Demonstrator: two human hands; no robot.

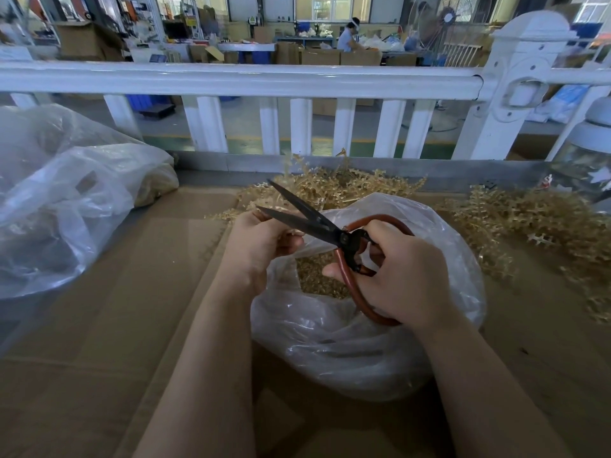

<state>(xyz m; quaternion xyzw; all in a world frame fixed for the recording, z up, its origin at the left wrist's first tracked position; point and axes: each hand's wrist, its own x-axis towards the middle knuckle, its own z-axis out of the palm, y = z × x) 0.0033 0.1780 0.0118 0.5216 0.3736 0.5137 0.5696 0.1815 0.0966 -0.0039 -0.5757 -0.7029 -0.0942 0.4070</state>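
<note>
R hand grips scissors by red loops, blades open above bag. L hand curled at lower blade; can't tell what it holds. Keep fingers clear, snip over bag mouth.

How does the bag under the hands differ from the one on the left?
The centre bag gapes open at the top, showing gold bits; the left bag lies slumped, untouched. The left bag looks bigger than the centre bag, its contents hazy. Both are clear, crinkled plastic.

cardboard bare at left, plastic bag blocking centre, sprues right
</note>
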